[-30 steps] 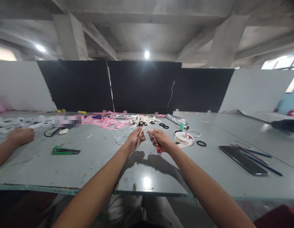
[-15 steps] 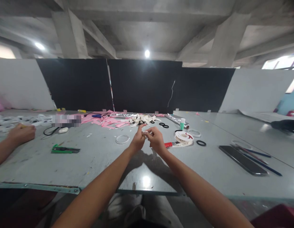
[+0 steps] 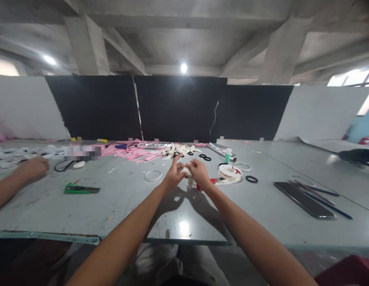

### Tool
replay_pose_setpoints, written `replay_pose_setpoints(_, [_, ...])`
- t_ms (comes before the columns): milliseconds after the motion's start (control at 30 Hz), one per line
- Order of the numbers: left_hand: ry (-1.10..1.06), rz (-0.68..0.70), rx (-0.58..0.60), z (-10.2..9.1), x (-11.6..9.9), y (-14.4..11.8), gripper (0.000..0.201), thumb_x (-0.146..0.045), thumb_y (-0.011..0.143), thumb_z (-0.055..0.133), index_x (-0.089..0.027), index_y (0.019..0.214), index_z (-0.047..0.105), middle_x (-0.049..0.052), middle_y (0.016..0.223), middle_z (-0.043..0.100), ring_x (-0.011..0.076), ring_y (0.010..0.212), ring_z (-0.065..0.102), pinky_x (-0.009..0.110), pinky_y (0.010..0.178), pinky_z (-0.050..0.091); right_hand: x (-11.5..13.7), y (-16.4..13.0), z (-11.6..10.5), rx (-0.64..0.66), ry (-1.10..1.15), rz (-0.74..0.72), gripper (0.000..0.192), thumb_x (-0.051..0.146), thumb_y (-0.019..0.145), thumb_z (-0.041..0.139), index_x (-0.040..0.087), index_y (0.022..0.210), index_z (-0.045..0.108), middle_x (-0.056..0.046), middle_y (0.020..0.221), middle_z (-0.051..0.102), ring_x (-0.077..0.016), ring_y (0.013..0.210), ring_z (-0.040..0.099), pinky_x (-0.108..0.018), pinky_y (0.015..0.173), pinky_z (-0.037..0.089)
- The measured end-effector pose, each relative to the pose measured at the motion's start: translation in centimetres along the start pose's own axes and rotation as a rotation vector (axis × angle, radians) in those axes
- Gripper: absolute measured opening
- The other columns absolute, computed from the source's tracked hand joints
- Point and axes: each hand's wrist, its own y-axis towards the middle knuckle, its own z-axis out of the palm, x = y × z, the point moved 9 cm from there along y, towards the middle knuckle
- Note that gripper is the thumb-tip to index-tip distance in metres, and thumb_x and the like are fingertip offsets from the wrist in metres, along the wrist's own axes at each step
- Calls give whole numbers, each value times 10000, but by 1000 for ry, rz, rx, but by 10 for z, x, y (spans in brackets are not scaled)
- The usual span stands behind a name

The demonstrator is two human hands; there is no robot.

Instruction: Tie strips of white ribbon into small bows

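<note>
Both hands meet above the middle of the desk (image 3: pixel 119 206), a little way in from the near edge. The left hand (image 3: pixel 172 177) and the right hand (image 3: pixel 199 174) pinch a small piece of white ribbon (image 3: pixel 187 172) between their fingertips, and it sits right where the two hands touch. Holding it up off the desk with both hands probably lets the fingers fold or twist it. One left finger sticks up and the others curl in. A red-handled tool (image 3: pixel 208 182) lies on the desk just under the right hand, close enough to grab. Just to the right of it sits a roll of white ribbon (image 3: pixel 230 172), likely where the small piece came from. A clear ring (image 3: pixel 152 175) lies to the left of the hands. Near the far edge is a heap of pink scraps (image 3: pixel 133 153). Another person's hand (image 3: pixel 33 167) rests at the left side of the desk, well apart. A dark phone (image 3: pixel 303 194) lies toward the right side.
</note>
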Motion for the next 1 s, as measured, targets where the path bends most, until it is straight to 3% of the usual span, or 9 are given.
replay_pose_setpoints(133, [341,128,-35,-5,-12,-4,602,-326,856,541,-230,1405,312,10,874,555,134,752,538,271,737,451,-27,-5,1,-39,140,270,188,273,671,674,179,735,525,42,542,556,-113,474,542,-247,475,498])
replay_pose_setpoints(200, [479,177,-49,-3,-20,-8,515,-337,882,498,-234,1371,374,23,927,565,150,822,546,287,799,435,-34,-10,4,10,183,365,161,232,662,682,169,697,539,39,509,553,-95,449,522,-210,455,456])
replay_pose_setpoints(300, [512,189,-78,-1,-28,-10,463,-333,882,496,-230,1326,419,20,936,566,153,851,547,291,830,421,-34,-15,7,101,213,429,138,207,662,693,151,635,570,40,486,538,-67,426,484,-178,435,413])
replay_pose_setpoints(500, [230,24,-153,-10,-12,0,406,-234,760,611,-184,1148,504,-24,799,517,82,630,473,213,625,386,-35,-15,10,206,327,462,106,218,718,713,150,685,639,30,583,587,-58,485,502,-181,536,502])
replay_pose_setpoints(733, [-230,-239,-135,-12,6,-2,439,-225,647,717,-184,1041,526,-17,837,528,66,627,502,195,550,362,-29,-18,16,285,363,481,208,303,803,672,114,715,666,-13,634,631,-68,521,544,-183,567,513])
replay_pose_setpoints(867, [-513,-319,-125,-8,5,-5,480,-132,575,738,-199,996,519,-38,804,507,63,601,517,210,570,403,-20,-27,26,409,385,483,213,310,738,738,106,764,683,-25,650,657,-79,531,571,-167,530,489])
replay_pose_setpoints(1000, [-602,-368,-39,-2,-1,-8,478,-86,574,702,-207,998,519,-42,800,495,57,561,501,205,531,404,-14,-33,31,495,383,481,227,293,721,755,106,835,695,-34,697,680,-82,564,601,-156,557,503])
